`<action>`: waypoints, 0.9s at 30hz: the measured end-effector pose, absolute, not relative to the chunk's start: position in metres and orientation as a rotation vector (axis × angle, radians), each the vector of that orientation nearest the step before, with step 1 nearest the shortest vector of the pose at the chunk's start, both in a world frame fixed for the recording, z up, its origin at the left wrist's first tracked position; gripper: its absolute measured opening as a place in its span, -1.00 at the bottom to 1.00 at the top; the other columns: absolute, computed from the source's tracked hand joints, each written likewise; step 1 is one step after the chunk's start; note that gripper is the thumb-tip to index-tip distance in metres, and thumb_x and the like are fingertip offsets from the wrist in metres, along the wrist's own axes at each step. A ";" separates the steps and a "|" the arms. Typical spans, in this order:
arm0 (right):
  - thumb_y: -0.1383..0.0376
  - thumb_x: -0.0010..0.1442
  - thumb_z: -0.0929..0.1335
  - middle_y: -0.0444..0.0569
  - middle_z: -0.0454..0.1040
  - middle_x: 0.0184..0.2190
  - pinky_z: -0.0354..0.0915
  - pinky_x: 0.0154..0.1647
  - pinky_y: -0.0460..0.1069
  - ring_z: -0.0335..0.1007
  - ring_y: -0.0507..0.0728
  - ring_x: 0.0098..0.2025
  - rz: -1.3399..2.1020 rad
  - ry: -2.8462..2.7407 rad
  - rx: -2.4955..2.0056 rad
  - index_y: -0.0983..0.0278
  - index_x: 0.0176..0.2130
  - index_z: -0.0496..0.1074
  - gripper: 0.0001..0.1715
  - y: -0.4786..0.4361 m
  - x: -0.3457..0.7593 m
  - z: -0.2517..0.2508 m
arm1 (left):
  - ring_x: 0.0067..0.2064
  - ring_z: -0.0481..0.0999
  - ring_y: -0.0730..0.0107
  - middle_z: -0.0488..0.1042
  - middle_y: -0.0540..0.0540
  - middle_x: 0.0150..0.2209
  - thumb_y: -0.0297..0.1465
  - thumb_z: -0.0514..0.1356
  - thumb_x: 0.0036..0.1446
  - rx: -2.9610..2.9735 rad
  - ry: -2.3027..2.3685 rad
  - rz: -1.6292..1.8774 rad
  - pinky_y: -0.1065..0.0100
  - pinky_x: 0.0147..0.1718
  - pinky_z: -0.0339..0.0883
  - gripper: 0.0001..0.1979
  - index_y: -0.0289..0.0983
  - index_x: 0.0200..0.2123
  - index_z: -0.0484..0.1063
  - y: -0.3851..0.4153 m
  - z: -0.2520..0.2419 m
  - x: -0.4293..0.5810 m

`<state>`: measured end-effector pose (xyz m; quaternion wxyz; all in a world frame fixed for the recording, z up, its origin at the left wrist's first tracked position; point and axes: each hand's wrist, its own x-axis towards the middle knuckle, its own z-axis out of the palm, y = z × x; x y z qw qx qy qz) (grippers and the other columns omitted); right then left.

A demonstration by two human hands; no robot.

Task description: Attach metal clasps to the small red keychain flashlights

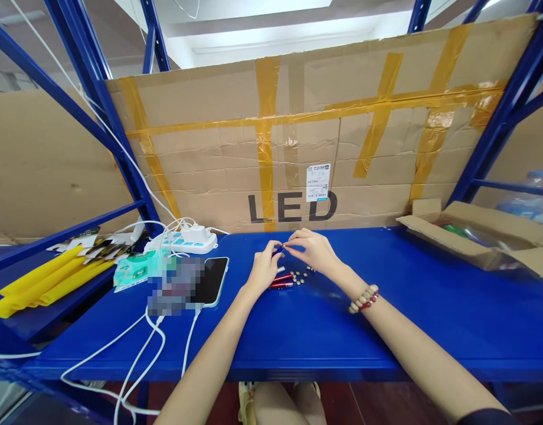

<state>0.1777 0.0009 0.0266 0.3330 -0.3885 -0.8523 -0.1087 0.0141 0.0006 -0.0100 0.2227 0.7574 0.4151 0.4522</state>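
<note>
The scene is lit brightly and evenly from above, and the ceiling light (254,9) at the top centre of the frame is blown out to white. A dull sheen is carried by the yellow tape (267,136) on the cardboard (209,165), and a soft reflection by the blue tabletop (431,307). Only faint shadows are thrown beneath the left hand (265,268) and the right hand (313,251). The small part (284,247) pinched between them is too fine to be resolved. Wide-angle distortion is marked, with the shelf posts (510,106) at the frame edges splayed outwards. A patch beside the phone (215,278), left of centre, is pixelated.
</note>
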 end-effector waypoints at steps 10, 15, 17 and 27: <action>0.23 0.22 0.22 -0.10 0.49 -0.16 0.27 -0.25 -0.07 0.38 0.07 -0.14 -0.077 -2.122 -1.169 0.12 -0.15 0.49 -0.70 0.004 0.190 0.031 | -0.25 0.49 0.40 0.45 -0.03 -0.38 -0.49 -0.02 0.16 1.961 1.179 1.349 0.32 -0.14 0.28 -0.85 -0.22 -0.18 0.19 0.008 -0.016 0.014; 0.22 0.09 0.33 -0.07 0.52 -0.22 0.25 -0.38 -0.05 0.43 0.11 -0.27 -0.137 -1.987 -1.678 0.15 -0.24 0.53 -0.78 0.020 0.218 0.025 | -0.41 0.38 0.45 0.31 0.02 -0.43 -0.42 -0.07 0.20 1.832 1.338 1.502 0.39 -0.30 0.24 -0.88 -0.22 -0.17 0.12 0.001 -0.006 0.014; 0.20 0.03 0.38 -0.06 0.54 -0.23 0.26 -0.38 -0.05 0.43 0.14 -0.23 -0.119 -2.021 -1.803 0.14 -0.26 0.53 -0.78 0.026 0.223 0.017 | -0.44 0.34 0.47 0.27 0.04 -0.44 -0.40 -0.08 0.20 1.796 1.395 1.540 0.41 -0.34 0.20 -0.90 -0.21 -0.20 0.12 -0.002 -0.002 0.014; 0.22 -0.01 0.40 -0.08 0.57 -0.31 0.28 -0.40 -0.07 0.47 0.13 -0.24 0.070 -2.061 -1.839 0.19 -0.36 0.53 -0.85 0.035 0.224 0.000 | -0.54 0.18 0.54 0.12 0.13 -0.53 -0.49 -0.04 0.13 1.761 1.391 1.439 0.47 -0.47 0.09 -0.89 -0.20 -0.36 0.03 -0.005 -0.001 0.018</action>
